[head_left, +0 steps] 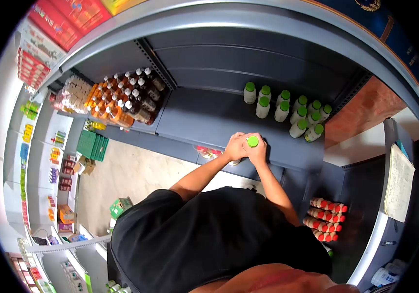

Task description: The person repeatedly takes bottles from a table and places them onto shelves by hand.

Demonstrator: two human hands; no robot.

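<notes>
A white bottle with a green cap (252, 141) is clasped in front of my chest, over the shelf's front edge. My right hand (257, 152) wraps around it from the right. From the left, my left hand (235, 146) closes against the same bottle, its fingers meeting the right hand. Most of the bottle's body is hidden by the hands. Behind them, several matching white bottles with green caps (281, 110) stand upright on the dark grey shelf (204, 110), grouped toward its right end.
Dark and orange drink bottles (124, 100) crowd the shelf at left. Red-capped bottles (324, 219) sit low at right. A green crate (92, 145) rests on the floor by the stocked side shelves (43, 171). An open notebook (399, 183) lies at far right.
</notes>
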